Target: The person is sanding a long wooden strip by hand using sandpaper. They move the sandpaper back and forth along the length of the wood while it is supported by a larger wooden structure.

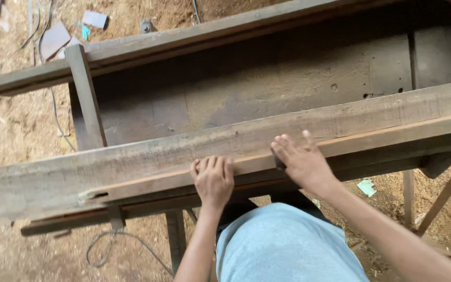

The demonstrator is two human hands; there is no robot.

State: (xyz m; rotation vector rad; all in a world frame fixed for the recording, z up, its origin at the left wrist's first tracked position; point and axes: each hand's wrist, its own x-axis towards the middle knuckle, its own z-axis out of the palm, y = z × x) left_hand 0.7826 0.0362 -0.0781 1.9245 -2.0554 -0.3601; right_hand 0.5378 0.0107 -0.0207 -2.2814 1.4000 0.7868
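A long rough wooden beam (147, 156) lies across a dark wooden frame, running from lower left to upper right. A thinner reddish strip of wood (382, 137) lies along its near edge. My left hand (214, 178) rests curled over that near edge, fingers on the strip. My right hand (299, 159) lies flat on the strip a little to the right, fingers spread, with a small dark object (277, 159) under the palm; what it is cannot be told.
A second long plank (147, 44) forms the far rail, joined by a grey cross piece (85, 96). Sawdust covers the floor (16, 125), with cables (116, 245), paper scraps (95, 20) and angled wooden legs (444, 196) at right.
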